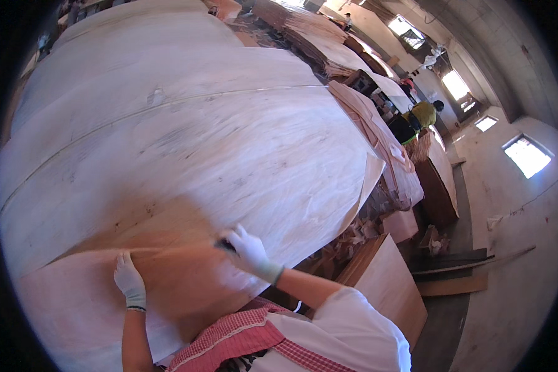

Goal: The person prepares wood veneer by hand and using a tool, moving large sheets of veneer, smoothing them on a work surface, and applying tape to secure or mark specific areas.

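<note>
Red-checked apron (229, 328) is showing nearest the camera in the head view, at six o'clock, with a white sleeve (366, 325) bulging at five. Broad pale wood sheet (242, 136) is spreading from about eight o'clock up to twelve, carrying dark streaks. Near sheet section (68, 294), pinkish, is lying at eight o'clock, its upper edge running leftward from the left hand (130, 282). That hand, gloved in white, is resting its fingertips at this edge; can't tell whether they are pinching it or only pressing. Right hand (249, 249), also gloved, is sitting at seven o'clock, fingers wrapping around a small dark tool (226, 245), a bit blurred, kind unclear. Brown shading is falling between the hands.

Step in hand is probably edge work: left side steadying, right side working the tool close over the wood. Next move would likely be calling for a firm left hold and a controlled tool pass, without tearing the thin wood.

Board stack (387, 291) is standing between four and five o'clock; a co-worker in a yellow top (423, 115) is bending at two.
</note>
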`<state>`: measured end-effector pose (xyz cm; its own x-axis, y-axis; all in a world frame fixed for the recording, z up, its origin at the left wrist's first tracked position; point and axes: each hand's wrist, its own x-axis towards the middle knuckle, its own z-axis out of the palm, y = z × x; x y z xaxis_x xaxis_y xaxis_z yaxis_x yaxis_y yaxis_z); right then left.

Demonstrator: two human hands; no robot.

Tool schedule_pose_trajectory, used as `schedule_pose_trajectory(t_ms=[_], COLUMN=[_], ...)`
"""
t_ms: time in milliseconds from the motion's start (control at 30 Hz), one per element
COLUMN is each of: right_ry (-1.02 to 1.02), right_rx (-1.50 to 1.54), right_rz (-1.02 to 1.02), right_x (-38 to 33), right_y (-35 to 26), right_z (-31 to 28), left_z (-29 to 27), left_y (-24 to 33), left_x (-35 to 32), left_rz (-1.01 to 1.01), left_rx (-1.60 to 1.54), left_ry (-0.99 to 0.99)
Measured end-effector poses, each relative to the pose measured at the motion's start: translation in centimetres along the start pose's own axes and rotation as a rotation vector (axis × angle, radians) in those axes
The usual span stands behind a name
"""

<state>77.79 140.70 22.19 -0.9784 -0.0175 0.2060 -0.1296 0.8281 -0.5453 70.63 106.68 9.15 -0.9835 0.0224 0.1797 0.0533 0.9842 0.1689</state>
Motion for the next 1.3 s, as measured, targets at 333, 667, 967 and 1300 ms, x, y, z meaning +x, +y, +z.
schedule_pose_trajectory(t_ms=[333, 667, 967, 1300], right_ry=[0.022, 0.437, 0.194, -0.138], right_rx=[0.158, 0.608, 0.649, 0.910], right_rz=[-0.080, 0.296, 0.627, 0.616], right_x=[1.2, 6.4, -4.3, -2.3], right_y=[-2.8, -1.6, 4.0, 3.6], right_z=[-3.2, -6.4, -2.8, 2.6], left_z=[-2.6, -8.6, -5.2, -2.0], left_y=[-3.2, -3.4, -3.0, -10.7], left_x=[0.4, 25.4, 26.4, 9.5], left_rz=[0.139, 0.116, 0.128, 0.001], left_rx=[-0.092, -0.103, 0.028, -0.497], left_ry=[-0.264, -0.147, -0.057, 0.238])
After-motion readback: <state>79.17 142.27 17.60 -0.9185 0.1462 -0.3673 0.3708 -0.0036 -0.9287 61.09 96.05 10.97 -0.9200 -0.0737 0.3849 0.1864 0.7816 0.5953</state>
